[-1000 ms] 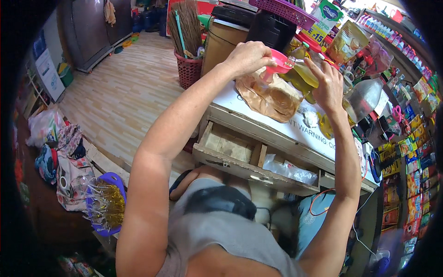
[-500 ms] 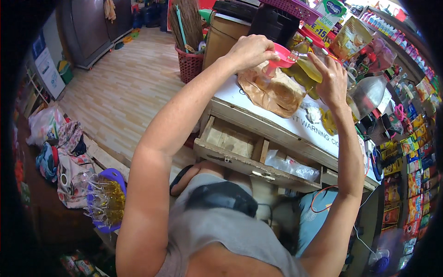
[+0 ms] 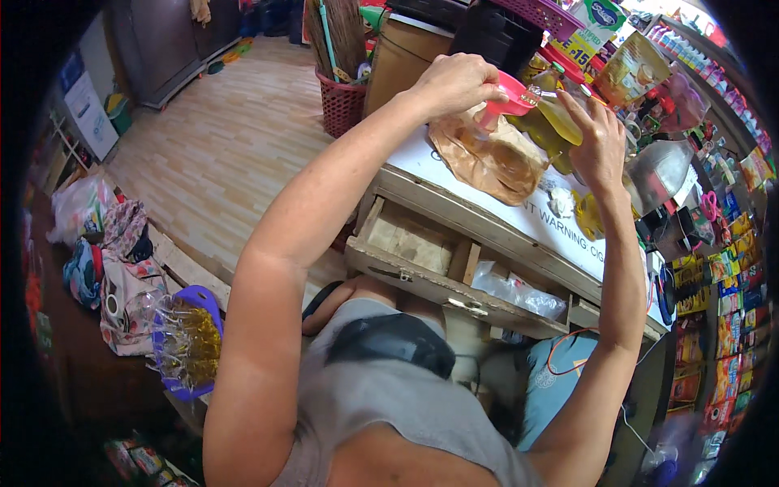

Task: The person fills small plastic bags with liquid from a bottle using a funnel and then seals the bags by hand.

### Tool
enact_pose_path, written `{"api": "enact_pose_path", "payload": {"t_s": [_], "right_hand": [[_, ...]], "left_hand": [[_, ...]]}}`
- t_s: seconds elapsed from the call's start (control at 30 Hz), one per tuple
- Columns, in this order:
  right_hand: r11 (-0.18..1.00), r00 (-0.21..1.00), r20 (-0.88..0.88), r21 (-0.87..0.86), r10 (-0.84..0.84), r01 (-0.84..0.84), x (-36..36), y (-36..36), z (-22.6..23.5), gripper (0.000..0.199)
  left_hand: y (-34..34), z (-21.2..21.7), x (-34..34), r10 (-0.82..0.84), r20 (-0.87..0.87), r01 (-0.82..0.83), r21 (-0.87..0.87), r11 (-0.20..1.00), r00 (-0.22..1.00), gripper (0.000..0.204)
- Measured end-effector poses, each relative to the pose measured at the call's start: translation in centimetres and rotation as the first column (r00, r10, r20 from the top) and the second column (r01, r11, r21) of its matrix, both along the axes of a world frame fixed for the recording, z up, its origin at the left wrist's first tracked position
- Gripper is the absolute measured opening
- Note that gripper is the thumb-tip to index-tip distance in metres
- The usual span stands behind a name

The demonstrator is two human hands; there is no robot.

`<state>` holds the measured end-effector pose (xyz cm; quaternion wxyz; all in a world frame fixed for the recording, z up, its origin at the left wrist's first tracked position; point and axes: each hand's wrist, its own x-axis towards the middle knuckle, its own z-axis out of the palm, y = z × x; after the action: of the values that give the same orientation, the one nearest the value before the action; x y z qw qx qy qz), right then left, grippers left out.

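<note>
My left hand (image 3: 462, 85) is closed on a pink funnel (image 3: 513, 94), which leans with its wide mouth toward the right. The funnel's spout (image 3: 488, 122) points down over a crumpled brown paper bag (image 3: 487, 158) on the counter. My right hand (image 3: 599, 134) has its fingers bent at a small clear container (image 3: 531, 97) with marks on its side, tilted at the funnel's rim. Just below the fingers are clear bottles of yellow oil (image 3: 556, 130); the hand partly hides them.
Below the white countertop (image 3: 410, 154) a wooden drawer (image 3: 406, 239) stands pulled out, with clear plastic bags (image 3: 519, 292) inside. At the lower left, a purple basket (image 3: 199, 304) holds several tied bags of yellow liquid. Hanging packets (image 3: 730, 316) line the right side.
The view has shifted slightly. Both hands keep their holds, and the small container stays at the funnel's rim, with the funnel tipped a little more to the right.
</note>
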<state>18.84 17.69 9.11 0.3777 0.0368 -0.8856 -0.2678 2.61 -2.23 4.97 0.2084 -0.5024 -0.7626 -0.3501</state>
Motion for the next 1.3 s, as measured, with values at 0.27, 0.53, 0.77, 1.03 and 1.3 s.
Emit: {"api": "enact_pose_path", "payload": {"t_s": [0.27,0.53,0.77,1.03,1.3], "right_hand": [[1.0,1.0,0.019,-0.004,-0.002,0.002,-0.1,0.0,0.1,0.071],[1.0,1.0,0.031,-0.027,0.0,0.001,0.0,-0.1,0.0,0.072],[0.998,1.0,0.03,-0.06,0.007,-0.005,0.0,0.0,-0.3,0.073],[0.998,1.0,0.01,-0.06,0.001,-0.001,-0.1,0.3,-0.6,0.073],[0.955,0.998,0.064,-0.298,0.015,0.005,-0.1,0.2,-1.7,0.079]], "left_hand": [[-0.3,0.4,0.7,0.039,-0.037,-0.04,-0.029,0.999,0.999,0.037],[-0.3,0.3,0.8,0.043,-0.021,-0.043,-0.024,0.999,0.999,0.037],[-0.2,0.3,0.8,0.05,-0.03,-0.051,-0.022,0.998,0.998,0.037],[-0.2,0.2,0.7,0.04,-0.011,-0.04,-0.025,0.999,0.999,0.037],[-0.3,0.2,0.5,0.028,-0.011,-0.028,0.0,1.0,1.0,0.036]]}}
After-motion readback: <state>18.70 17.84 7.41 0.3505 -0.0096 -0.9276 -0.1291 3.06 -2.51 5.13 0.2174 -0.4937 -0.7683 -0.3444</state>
